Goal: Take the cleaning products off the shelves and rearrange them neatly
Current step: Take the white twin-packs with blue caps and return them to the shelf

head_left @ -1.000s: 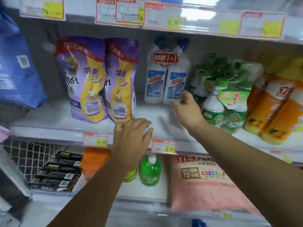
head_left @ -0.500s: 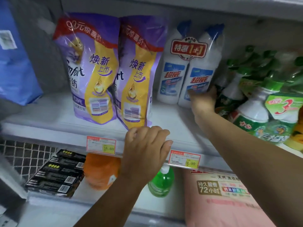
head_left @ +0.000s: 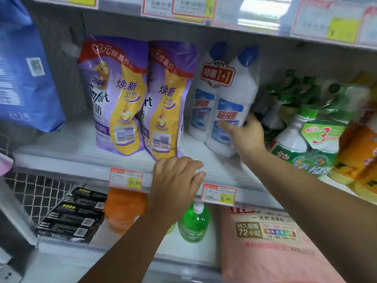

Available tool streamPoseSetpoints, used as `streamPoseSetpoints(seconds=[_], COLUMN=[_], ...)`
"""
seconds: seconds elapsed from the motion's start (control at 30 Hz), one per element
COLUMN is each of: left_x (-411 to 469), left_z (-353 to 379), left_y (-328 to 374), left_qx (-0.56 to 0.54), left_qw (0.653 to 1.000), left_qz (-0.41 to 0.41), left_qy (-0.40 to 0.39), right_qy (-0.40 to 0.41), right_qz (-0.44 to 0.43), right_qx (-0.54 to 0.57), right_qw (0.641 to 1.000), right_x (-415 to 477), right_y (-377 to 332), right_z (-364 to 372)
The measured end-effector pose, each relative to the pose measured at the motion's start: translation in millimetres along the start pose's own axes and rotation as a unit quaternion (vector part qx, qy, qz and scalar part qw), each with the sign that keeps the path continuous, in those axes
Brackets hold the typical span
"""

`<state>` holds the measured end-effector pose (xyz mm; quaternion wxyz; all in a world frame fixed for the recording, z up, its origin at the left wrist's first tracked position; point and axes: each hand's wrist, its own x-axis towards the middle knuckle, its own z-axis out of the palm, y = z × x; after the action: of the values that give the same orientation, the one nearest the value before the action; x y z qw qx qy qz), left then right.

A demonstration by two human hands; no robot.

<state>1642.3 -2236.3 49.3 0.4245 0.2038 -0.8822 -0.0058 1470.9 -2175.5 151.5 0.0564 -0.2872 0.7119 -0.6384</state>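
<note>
White plastic fills the right grip (head_left: pixel 244 137): its thumb lies across the front label of the twin pack of toilet cleaner (head_left: pixel 224 94) and its fingers wrap round the pack's right side, clamped low on the bottle body. Holding low, near the base, probably keeps the tall shrink-wrapped pair from tipping as it comes off the shelf. The pack's base is on or just above the middle shelf (head_left: pixel 61 148); I cannot tell which. It leans slightly and sits between the two purple softener pouches (head_left: pixel 122 99) on its left and the green-capped bottle pack (head_left: pixel 295 139) on its right, which crowds close against the fingers.

Further forward, the left grip (head_left: pixel 177 178) is curled over the shelf lip (head_left: pixel 85 166), fingers on top and thumb at the front rail, between two price tags (head_left: pixel 125 178). It looks like a brace, steadying the person for the long reach with the other arm.

At the edges, a blue bag (head_left: pixel 24 78) leans at the far left and orange bottles (head_left: pixel 359 160) at the far right. Below sit black boxes (head_left: pixel 71 217), a green pump bottle (head_left: pixel 194 223) and a pink detergent bag (head_left: pixel 271 248). The rearranging seems barely begun.
</note>
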Motion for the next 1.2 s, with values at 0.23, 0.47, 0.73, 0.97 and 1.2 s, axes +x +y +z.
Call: streamPoseSetpoints(seconds=[0.23, 0.47, 0.73, 0.97, 1.2], left_x=[1, -6, -44, -91, -111], left_z=[-28, -92, -146, -160, -157], left_y=[4, 46, 95, 149, 175], left_qx=[-0.125, -0.377, -0.585, -0.524, -0.464], left_qw=[0.988, 0.886, 0.6, 0.67, 0.748], left_qz=[-0.088, -0.25, -0.373, -0.393, -0.365], left_qy=[-0.006, -0.103, -0.398, -0.35, -0.305], right_qy=[-0.079, -0.151, -0.274, -0.183, -0.125], right_qz=[0.052, 0.078, 0.144, 0.119, 0.225], right_qx=[0.063, 0.075, 0.023, 0.082, 0.133], right_qw=[0.994, 0.982, 0.951, 0.972, 0.957], right_x=[-56, -126, -205, -237, -243], right_y=[-35, -65, -54, -63, -64], right_z=[-53, -112, -196, -241, -274])
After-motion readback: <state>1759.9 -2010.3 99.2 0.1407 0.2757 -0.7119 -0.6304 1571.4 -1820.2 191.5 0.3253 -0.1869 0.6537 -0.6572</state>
